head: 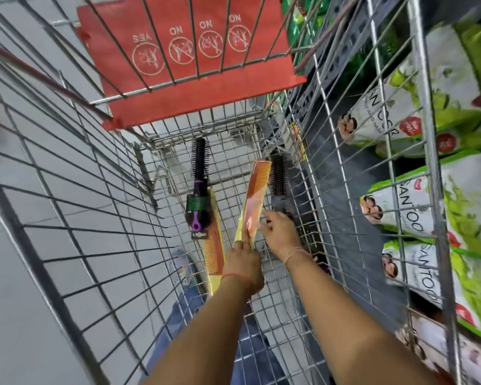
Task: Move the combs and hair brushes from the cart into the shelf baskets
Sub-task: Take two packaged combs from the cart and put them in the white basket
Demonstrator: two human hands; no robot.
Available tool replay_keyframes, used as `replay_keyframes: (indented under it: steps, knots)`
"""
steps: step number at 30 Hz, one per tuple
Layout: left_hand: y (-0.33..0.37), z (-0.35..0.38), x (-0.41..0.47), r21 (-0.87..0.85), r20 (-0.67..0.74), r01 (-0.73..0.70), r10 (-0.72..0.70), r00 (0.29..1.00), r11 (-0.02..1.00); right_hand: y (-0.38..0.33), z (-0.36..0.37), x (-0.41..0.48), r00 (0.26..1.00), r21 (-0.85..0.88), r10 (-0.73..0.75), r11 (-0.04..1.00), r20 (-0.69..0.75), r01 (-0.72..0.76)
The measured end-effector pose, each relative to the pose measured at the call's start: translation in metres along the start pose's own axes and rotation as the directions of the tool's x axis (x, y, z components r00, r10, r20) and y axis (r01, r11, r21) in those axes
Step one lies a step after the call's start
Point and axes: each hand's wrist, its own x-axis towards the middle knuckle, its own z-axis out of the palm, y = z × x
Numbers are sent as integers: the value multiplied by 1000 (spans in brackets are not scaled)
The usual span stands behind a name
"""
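Note:
Both my arms reach down into a wire cart. My left hand grips the near end of an orange comb in clear wrap and tilts it up off the cart floor. My right hand lies just right of that comb, fingers spread over the handle of a black round brush by the cart's right wall; whether it grips the handle is unclear. A second orange comb lies flat on the floor, with a black and purple round brush resting across its far end.
The cart's red child-seat flap folds down at the far end. Beyond the right wire wall, shelves hold green and white pouches. Grey floor tiles lie to the left. No shelf basket is visible.

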Motion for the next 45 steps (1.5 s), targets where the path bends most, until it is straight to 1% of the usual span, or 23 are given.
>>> replay_keyframes:
  steps: [2,3,4,5,6,7,8,9,11,14,17,19,23,26,27,28,31,34,37,39,41,43,45]
  knots:
    - [-10,-8,-2,-150,-68,-65,56,996,987,-7,4,1,999,-32,-6,999,32,7]
    - [-14,-10,-3,-261,-148,-53,14,989,964,-10,7,2,999,-57,-13,998,41,15]
    - [-17,-11,-3,-396,-244,13,-119,962,918,-12,9,4,998,-96,-28,995,52,33]
    - [-22,-11,-1,-543,-294,124,-327,898,831,-14,11,4,997,-145,-40,988,67,49]
    - [-27,-12,1,-664,-259,249,-529,808,705,-15,12,4,996,-188,-51,980,69,63]
    - [-33,-12,4,-736,-160,368,-674,722,568,-16,13,3,996,-214,-56,975,63,68]
    - [-38,-12,6,-746,-60,462,-739,671,480,-15,13,2,997,-226,-54,972,57,65]
    - [-43,-11,7,-732,-4,513,-756,655,448,-14,14,1,997,-232,-47,971,54,58]
    - [-54,-9,9,-716,25,539,-756,654,443,-11,14,-1,997,-272,-42,961,58,56]
    - [-70,-8,14,-731,109,585,-786,608,351,-8,15,-5,997,-333,-51,940,59,68]
    - [-66,-8,21,-796,82,534,-823,563,286,-10,19,-6,999,-356,-33,933,34,43]
    - [-53,-6,24,-825,123,524,-836,535,214,-14,23,-5,1000,-360,-1,933,14,6]
    - [-47,4,28,-796,137,542,-793,594,268,-16,36,-5,995,-295,6,955,-103,-37]
    - [-54,4,30,-831,120,502,-804,582,239,-15,43,-11,959,77,185,982,-215,-173]
    - [-55,4,29,-853,135,483,-811,570,197,-13,45,-13,946,179,247,961,-211,-211]
    - [-55,4,29,-871,154,467,-814,559,156,-11,46,-16,943,211,279,948,-180,-240]
    - [-53,4,25,-909,215,413,-794,569,50,-2,46,-24,952,232,295,934,-75,-271]
    - [-45,-3,19,-967,250,211,-719,649,-145,-2,36,-38,944,393,301,890,-133,-229]
    - [-41,-30,11,-973,147,7,-603,784,-229,-17,22,-54,910,506,301,854,-286,-124]
    - [-37,-53,1,-977,62,-38,-452,890,-210,-32,9,-67,860,547,300,837,-414,-29]
    - [-31,-76,-13,-988,-24,-62,-254,967,-141,-44,-4,-82,759,525,298,848,-578,67]
    - [-23,-102,-34,-992,-116,-121,-93,989,-44,-54,-21,-100,660,535,329,834,-675,132]
    - [-15,-135,-62,-974,-220,-222,48,974,39,-64,-39,-126,556,575,387,790,-736,211]
